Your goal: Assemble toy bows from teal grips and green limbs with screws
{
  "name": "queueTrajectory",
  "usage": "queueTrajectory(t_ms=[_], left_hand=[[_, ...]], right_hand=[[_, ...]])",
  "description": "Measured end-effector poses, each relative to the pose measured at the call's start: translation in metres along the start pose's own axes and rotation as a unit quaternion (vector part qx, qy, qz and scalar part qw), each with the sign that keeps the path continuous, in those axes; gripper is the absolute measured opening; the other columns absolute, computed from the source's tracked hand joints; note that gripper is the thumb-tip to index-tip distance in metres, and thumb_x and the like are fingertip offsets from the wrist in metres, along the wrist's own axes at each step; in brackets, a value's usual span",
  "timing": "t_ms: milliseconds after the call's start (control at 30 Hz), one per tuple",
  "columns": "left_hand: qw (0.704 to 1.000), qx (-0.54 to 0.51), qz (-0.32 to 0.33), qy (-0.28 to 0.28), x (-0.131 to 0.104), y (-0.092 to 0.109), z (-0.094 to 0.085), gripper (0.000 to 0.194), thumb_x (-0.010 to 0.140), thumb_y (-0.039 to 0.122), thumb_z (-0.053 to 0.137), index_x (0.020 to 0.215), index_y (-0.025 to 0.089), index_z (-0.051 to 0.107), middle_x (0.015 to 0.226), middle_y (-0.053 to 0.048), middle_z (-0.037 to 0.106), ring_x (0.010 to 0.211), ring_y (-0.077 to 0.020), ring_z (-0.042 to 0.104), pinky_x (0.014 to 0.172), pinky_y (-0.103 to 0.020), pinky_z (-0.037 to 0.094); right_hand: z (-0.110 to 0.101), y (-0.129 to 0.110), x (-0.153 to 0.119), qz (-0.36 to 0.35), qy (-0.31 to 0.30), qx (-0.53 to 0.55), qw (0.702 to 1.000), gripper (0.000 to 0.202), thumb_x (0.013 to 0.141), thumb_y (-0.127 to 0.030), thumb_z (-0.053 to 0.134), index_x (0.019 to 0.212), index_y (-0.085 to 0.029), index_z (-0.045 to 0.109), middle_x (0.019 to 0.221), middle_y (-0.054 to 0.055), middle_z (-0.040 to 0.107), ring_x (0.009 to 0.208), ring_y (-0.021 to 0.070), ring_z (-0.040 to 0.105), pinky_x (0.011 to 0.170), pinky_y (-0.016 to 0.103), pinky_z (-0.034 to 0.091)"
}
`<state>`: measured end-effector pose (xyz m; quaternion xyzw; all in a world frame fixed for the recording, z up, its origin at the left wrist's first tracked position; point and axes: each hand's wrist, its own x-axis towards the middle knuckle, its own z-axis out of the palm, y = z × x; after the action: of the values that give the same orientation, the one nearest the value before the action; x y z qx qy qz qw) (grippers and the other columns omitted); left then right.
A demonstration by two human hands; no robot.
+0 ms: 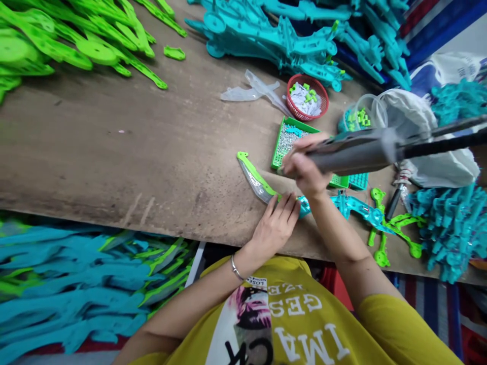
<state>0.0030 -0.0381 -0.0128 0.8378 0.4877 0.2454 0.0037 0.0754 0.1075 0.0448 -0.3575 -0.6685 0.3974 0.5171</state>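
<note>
My left hand [276,221] lies flat on a long piece near the table's front edge, fingers stretched out. That piece has a green and clear curved blade [255,178] at its left and a teal part [352,205] running off to the right. My right hand [309,170] is wrapped round a dark grey power tool [352,152], held above the piece and blurred by motion. The tool's tip is hard to make out. Behind the right hand sits a green tray [279,147] of small metal screws, partly hidden by hand and tool.
A red basket [324,96] holds white and green bits. Green parts [99,50] are heaped at back left, teal parts [266,35] at the back. More teal parts [452,223] stand at right beside loose green pieces [381,257]. Finished-looking teal pieces [76,284] lie below the table's left.
</note>
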Motion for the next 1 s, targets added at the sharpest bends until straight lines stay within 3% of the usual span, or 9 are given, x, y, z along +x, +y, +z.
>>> queueTrajectory(t_ms=[67,133,500,1000], left_hand=[[1.000,0.008,0.004,-0.006,0.001,0.000,-0.001,0.045,0.101,0.010,0.042,0.144,0.003,0.055,0.153,-0.021,0.055,0.144,-0.0333,0.051,0.118,-0.054,0.046],[1.000,0.019,0.004,-0.003,0.001,-0.001,-0.001,0.045,0.101,0.010,0.042,0.143,0.002,0.056,0.153,-0.020,0.055,0.143,-0.0333,0.052,0.118,-0.053,0.047],[0.999,0.032,0.012,0.000,-0.001,-0.001,-0.001,0.045,0.101,0.009,0.041,0.144,0.003,0.056,0.154,-0.021,0.053,0.144,-0.0331,0.051,0.118,-0.052,0.048],[1.000,0.025,0.010,-0.008,-0.001,-0.001,-0.001,0.046,0.100,0.008,0.043,0.145,0.002,0.054,0.155,-0.022,0.051,0.146,-0.0338,0.050,0.119,-0.054,0.047]], right_hand=[[-0.007,0.005,0.007,-0.018,0.105,0.011,0.994,0.034,0.086,-0.062,0.064,0.097,-0.030,0.060,0.056,-0.007,0.046,0.047,0.0135,0.054,0.054,0.032,0.053],[-0.011,0.012,0.013,-0.018,0.144,0.000,0.989,0.034,0.087,-0.061,0.063,0.095,-0.029,0.061,0.057,-0.007,0.044,0.048,0.0132,0.053,0.055,0.031,0.052],[-0.008,0.042,0.026,-0.002,0.157,-0.006,0.988,0.035,0.085,-0.061,0.064,0.089,-0.027,0.066,0.058,-0.007,0.047,0.050,0.0117,0.052,0.058,0.030,0.050],[-0.008,0.042,0.038,0.017,0.130,-0.027,0.991,0.035,0.084,-0.060,0.065,0.092,-0.026,0.065,0.054,-0.008,0.048,0.047,0.0119,0.053,0.054,0.031,0.051]])
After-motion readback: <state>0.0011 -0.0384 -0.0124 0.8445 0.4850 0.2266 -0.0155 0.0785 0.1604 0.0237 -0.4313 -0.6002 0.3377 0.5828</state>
